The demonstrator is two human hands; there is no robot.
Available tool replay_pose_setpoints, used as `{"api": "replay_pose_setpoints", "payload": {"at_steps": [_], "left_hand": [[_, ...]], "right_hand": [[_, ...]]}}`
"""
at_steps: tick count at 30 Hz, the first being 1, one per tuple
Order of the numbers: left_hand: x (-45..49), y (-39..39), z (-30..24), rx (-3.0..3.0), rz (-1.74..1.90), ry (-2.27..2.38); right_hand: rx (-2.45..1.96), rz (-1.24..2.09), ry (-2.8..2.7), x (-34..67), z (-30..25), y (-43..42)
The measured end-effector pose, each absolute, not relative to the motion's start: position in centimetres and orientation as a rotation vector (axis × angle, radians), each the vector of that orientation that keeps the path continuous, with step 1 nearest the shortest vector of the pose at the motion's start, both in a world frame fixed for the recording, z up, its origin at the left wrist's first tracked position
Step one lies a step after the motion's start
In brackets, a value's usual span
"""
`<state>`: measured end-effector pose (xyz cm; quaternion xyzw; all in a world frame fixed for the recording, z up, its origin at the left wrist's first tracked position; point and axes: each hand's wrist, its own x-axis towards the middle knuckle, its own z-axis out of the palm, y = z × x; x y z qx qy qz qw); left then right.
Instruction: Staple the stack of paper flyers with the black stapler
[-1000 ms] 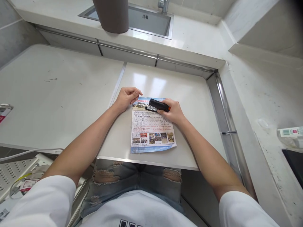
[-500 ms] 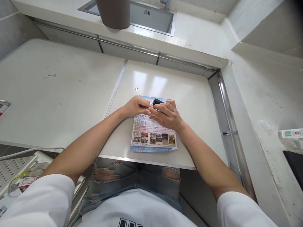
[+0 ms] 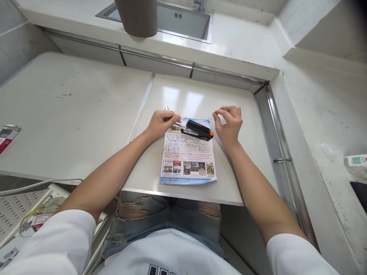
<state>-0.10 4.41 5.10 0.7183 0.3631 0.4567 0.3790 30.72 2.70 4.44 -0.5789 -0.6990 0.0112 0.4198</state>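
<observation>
A black stapler (image 3: 197, 130) with an orange spot at its rear lies across a printed leaflet (image 3: 187, 152), its metal front parts pointing left. At that metal end is my left hand (image 3: 160, 124), its thumb and forefinger closed on the front of the stapler; the fingers partly cover it. My right hand (image 3: 230, 124) is raised just right of the stapler, apart from it. Its thumb and forefinger are pinched together, and whatever is between them is too small to make out. A small shiny metal piece (image 3: 166, 108) shows on the table just behind my left hand.
The white table (image 3: 100, 126) has a seam left of the leaflet. Behind it stands a counter with a sink (image 3: 183, 23) and a brown bin-like container (image 3: 137, 19). A red-and-white package (image 3: 7, 137) lies at the left edge. A metal-trimmed ledge (image 3: 275, 122) borders the right side.
My right hand has let go of the stapler and moved right and slightly back. The stapler now shows in full on the leaflet. My left hand has shifted slightly left.
</observation>
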Motion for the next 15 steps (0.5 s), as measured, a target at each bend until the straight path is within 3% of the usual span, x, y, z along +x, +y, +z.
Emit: {"api": "replay_pose_setpoints", "payload": {"at_steps": [4, 8, 15], "left_hand": [[-1.1, 5.8, 4.3, 1.979, 1.183, 1.253], [-1.8, 6.9, 3.8, 2.201, 0.917, 1.578], [-2.1, 7.6, 2.6, 2.356, 0.459, 1.609]], "right_hand": [[-1.683, 0.147, -1.520, 33.9, 3.2, 4.8], [-1.856, 0.248, -1.378, 35.2, 2.2, 5.4], [-1.863, 0.205, -1.327, 34.8, 2.1, 5.4]]}}
